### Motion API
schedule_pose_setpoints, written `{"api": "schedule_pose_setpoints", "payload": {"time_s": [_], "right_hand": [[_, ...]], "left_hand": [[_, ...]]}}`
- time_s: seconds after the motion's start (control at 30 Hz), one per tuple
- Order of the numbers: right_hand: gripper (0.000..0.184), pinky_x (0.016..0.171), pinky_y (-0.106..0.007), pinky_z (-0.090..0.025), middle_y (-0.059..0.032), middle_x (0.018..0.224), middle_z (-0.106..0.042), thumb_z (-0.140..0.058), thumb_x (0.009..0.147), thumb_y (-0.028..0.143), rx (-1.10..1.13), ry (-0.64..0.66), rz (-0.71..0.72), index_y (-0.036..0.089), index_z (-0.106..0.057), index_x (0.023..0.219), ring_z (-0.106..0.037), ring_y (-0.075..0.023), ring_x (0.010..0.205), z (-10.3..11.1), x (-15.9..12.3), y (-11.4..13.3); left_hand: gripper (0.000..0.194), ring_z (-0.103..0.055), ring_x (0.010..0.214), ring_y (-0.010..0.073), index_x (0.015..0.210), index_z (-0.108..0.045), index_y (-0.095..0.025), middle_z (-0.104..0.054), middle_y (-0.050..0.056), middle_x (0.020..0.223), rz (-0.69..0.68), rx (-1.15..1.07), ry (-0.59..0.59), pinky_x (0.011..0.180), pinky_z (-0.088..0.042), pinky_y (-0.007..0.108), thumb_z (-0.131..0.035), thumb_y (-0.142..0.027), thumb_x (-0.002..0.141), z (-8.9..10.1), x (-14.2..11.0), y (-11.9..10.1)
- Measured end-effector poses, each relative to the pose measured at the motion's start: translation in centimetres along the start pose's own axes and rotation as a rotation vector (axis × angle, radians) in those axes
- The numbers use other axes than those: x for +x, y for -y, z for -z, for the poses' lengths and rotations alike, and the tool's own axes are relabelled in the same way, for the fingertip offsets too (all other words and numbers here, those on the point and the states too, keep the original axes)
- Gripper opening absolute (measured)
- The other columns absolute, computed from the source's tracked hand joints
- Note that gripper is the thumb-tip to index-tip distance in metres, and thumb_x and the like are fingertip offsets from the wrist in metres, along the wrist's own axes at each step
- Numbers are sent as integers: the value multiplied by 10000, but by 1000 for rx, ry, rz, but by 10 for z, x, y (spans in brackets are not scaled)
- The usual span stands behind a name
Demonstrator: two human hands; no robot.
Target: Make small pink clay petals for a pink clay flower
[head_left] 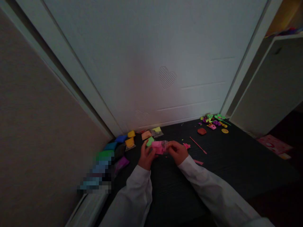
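Between my two hands is a small clear bag of pink modelling clay (pixel 158 147), held above the dark table. My left hand (pixel 146 156) grips the clay-filled end, thumb in front. The fingers of my right hand (pixel 177 152) pinch the loose clear plastic at the other end. Just behind the bag sits a green clay packet (pixel 150 141), close to my left fingertips. Pink clay bits (pixel 187 145) lie beyond my right hand, and a thin pink stick tool (pixel 198 145) rests to the right of them. A flat pink strip (pixel 198 162) shows by my right wrist.
Several clay bags, including an orange one (pixel 130 143) and a purple one (pixel 121 164), line the table's left and back. At the back right are a red-brown clay piece (pixel 202 131) and small colourful clay figures (pixel 209 119). A white panel (pixel 142 78) rises behind the table (pixel 170 195).
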State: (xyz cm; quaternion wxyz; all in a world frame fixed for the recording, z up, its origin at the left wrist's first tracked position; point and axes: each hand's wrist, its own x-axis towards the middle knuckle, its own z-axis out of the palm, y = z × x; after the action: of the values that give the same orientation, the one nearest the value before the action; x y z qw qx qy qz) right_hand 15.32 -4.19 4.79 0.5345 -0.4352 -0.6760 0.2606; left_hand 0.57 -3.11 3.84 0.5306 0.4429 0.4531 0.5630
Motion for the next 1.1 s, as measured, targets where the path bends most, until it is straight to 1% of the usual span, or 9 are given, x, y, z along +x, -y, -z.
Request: {"api": "schedule_pose_setpoints", "payload": {"time_s": [0.07, 0.1, 0.2, 0.3, 0.4, 0.5, 0.7, 0.93, 1.1], "right_hand": [[154, 613, -229, -416, -22, 757, -559, -404, 727, 184, 8, 27, -2, 169, -544, 789, -513, -101, 685, 2, 1, 1], [166, 613, -229, -416, -24, 767, -563, -419, 724, 199, 12, 40, -4, 175, -552, 820, -514, -103, 689, 3, 1, 1], [192, 634, -226, -415, -21, 806, -569, -453, 716, 241, 26, 103, 9, 192, -567, 863, -516, -104, 720, 5, 1, 1], [205, 645, -222, -408, -10, 802, -570, -461, 717, 265, 4, 198, 33, 202, -574, 876, -515, -98, 722, 5, 1, -2], [235, 609, -219, -408, -5, 769, -570, -474, 708, 289, -37, 250, 21, 203, -568, 906, -514, -96, 676, 5, 0, -8], [244, 614, -225, -408, -8, 781, -574, -492, 697, 295, -51, 258, 20, 204, -571, 909, -515, -104, 686, 4, -1, -11], [197, 655, -229, -400, -16, 787, -578, -501, 693, 258, -61, 261, 47, 192, -589, 856, -515, -111, 719, 3, 0, -10], [164, 668, -223, -385, -13, 776, -568, -504, 686, 220, -72, 286, 53, 188, -592, 822, -504, -108, 719, 5, 1, -6], [145, 640, -214, -376, -2, 719, -549, -517, 663, 183, -84, 307, 55, 177, -591, 787, -491, -100, 675, 7, 1, -3]], "left_hand": [[553, -518, 533, 123, 1025, -393, -177, -552, 39, 739, 177, -94, 130, 456, -395, 239, -596, -374, 550, 0, 2, 2], [509, -509, 480, 116, 964, -438, -144, -558, 29, 656, 222, -115, 164, 423, -381, 229, -609, -369, 540, 1, 3, 2], [440, -498, 426, 104, 837, -492, -108, -566, 14, 559, 232, -139, 150, 394, -369, 212, -659, -322, 491, 6, 5, 4], [422, -500, 427, 94, 820, -497, -105, -578, 11, 566, 217, -158, 127, 398, -385, 204, -670, -292, 483, 9, 8, 6], [416, -504, 432, 92, 834, -488, -97, -586, 20, 594, 223, -177, 153, 386, -390, 195, -667, -262, 496, 9, 9, 8], [432, -506, 439, 94, 849, -481, -93, -587, 22, 594, 232, -172, 177, 383, -396, 193, -671, -245, 493, 8, 7, 9], [444, -527, 469, 127, 821, -496, -92, -594, 30, 596, 225, -49, 168, 421, -424, 242, -694, -228, 447, 5, 3, 8], [465, -530, 463, 127, 830, -475, -85, -590, 33, 595, 309, -158, 196, 401, -423, 233, -700, -213, 444, 3, -1, 6], [460, -540, 473, 124, 829, -475, -93, -592, 29, 607, 355, -158, 198, 419, -446, 232, -705, -197, 446, 3, -2, 4]]}}
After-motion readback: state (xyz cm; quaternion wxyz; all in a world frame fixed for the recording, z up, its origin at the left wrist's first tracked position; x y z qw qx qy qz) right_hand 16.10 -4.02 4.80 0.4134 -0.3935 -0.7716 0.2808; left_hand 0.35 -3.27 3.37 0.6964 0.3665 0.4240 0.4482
